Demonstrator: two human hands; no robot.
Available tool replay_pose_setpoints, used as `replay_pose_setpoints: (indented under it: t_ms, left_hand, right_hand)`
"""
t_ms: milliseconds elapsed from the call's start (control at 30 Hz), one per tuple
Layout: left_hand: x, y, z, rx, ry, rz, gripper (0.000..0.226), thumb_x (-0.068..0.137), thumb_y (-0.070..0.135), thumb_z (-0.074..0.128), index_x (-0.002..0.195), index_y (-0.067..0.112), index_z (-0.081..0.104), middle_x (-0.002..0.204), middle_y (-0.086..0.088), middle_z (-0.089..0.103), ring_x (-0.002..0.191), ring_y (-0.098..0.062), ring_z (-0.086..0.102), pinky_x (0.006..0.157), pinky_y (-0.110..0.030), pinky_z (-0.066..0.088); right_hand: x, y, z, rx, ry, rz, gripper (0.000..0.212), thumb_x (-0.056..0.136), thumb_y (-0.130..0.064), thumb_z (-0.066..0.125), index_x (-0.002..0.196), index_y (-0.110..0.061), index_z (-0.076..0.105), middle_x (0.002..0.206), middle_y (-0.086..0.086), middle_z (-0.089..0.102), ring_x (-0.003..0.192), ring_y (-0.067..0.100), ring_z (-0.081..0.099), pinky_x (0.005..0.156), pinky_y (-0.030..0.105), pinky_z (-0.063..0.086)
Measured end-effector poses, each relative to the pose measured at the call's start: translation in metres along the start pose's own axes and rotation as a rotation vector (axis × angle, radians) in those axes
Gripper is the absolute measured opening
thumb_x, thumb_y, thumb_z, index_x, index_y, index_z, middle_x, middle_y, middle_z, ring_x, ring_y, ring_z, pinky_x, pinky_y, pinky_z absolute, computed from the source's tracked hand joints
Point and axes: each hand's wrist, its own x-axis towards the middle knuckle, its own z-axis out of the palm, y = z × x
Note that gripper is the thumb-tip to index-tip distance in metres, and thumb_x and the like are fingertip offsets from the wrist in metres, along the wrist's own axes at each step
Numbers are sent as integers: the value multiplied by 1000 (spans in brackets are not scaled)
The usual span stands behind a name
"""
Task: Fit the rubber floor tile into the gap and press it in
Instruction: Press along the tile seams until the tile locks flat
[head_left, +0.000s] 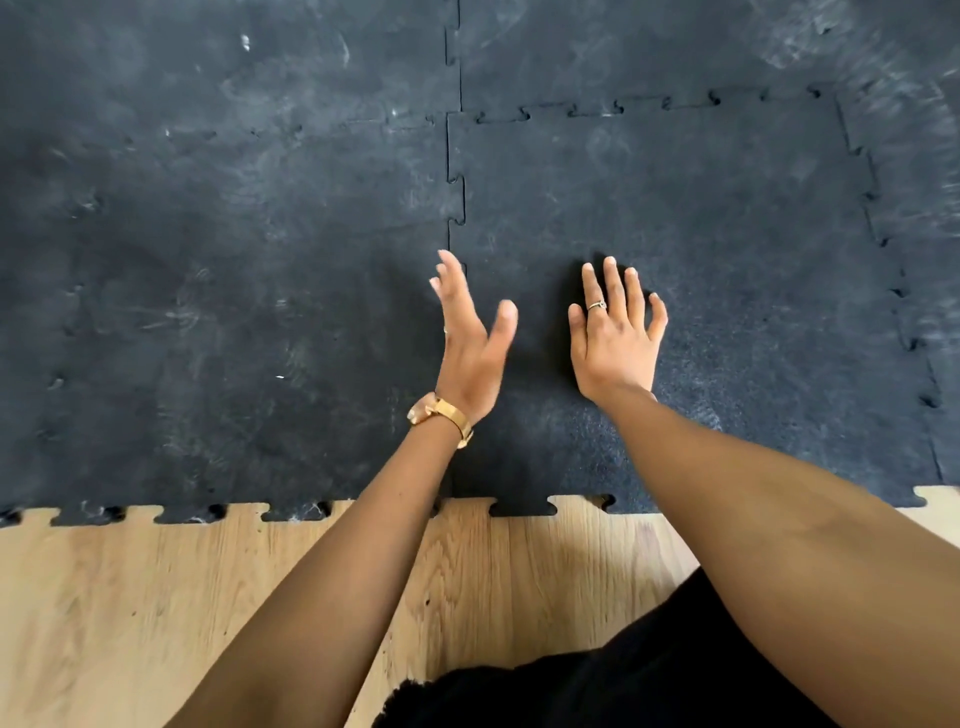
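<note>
A black rubber floor tile (727, 249) with puzzle-shaped edges lies flat in the gap among matching black tiles, at centre right. Its toothed seams show along its far edge, its left edge and its right edge. My right hand (615, 338) rests palm down on the tile's near left part, fingers spread, a ring on one finger. My left hand (470, 338) is raised on edge above the left seam, fingers straight and apart, holding nothing. A gold watch sits on that wrist.
Neighbouring black tiles (208, 260) cover the floor to the left, far side and right, scuffed with pale marks. Bare wooden floor (156, 597) runs along the near edge. Dark clothing (623, 686) shows at the bottom.
</note>
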Motion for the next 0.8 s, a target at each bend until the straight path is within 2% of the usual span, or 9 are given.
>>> replay_pose_setpoints:
  t_ms: [33,100,167,233,267,400,533,667,800]
  left_hand:
    - [7,8,-4,-122,68,-32,79,98,37,38,152,20,-17,162,3,-17,147,-12,-18,122,-38,-7]
    - [29,21,-14,-223,200,21,77,100,34,37,153,16,-16,163,-2,-14,150,-14,-11,123,-48,2]
    - [53,28,-21,-201,297,153,75,102,33,37,153,10,-12,163,-9,-8,151,-20,-6,121,-54,8]
    - [69,22,-17,-65,366,240,71,102,31,36,153,2,-5,162,-16,1,150,-28,-5,122,-53,6]
    - [70,15,-11,48,359,268,69,102,29,35,152,-1,-1,162,-19,5,150,-32,-4,122,-51,4]
    - [61,-26,14,595,55,390,70,101,38,34,152,-3,9,160,-24,11,149,-39,2,122,-51,6]
    - [70,-26,7,492,31,306,73,100,41,36,153,1,5,162,-19,7,150,-33,-5,123,-43,0]
    - [65,-19,5,402,-16,292,72,99,37,39,154,4,5,163,-14,7,150,-28,-7,123,-45,3]
    - [48,-11,6,273,108,207,62,101,25,38,153,5,12,163,-12,11,151,-25,-5,123,-41,-3]
  right_hand:
    - [0,0,1,0,5,0,52,105,-37,23,155,-23,21,164,2,15,151,23,8,119,47,4]
    - [0,2,1,0,16,0,52,105,-38,22,155,-23,21,163,3,16,151,23,9,119,47,5]
    - [0,2,2,-3,27,1,52,105,-38,22,154,-24,22,163,2,16,151,23,9,118,47,5]
    - [0,2,4,-5,39,1,52,104,-38,23,154,-24,23,163,2,17,151,23,10,118,47,6]
    - [0,1,4,-7,45,2,52,104,-39,23,154,-24,24,163,2,18,150,23,11,118,47,7]
    - [1,1,6,-21,59,14,52,104,-39,24,153,-24,25,162,2,20,150,24,13,118,47,8]
    - [1,-1,2,-25,39,17,52,104,-39,24,154,-24,24,163,2,19,150,23,12,118,47,7]
    - [0,-1,1,-34,28,21,52,104,-39,23,154,-25,23,163,1,18,150,22,11,118,47,7]
    - [0,-2,1,-28,27,18,52,104,-39,24,154,-25,23,163,1,18,150,23,11,118,47,6]
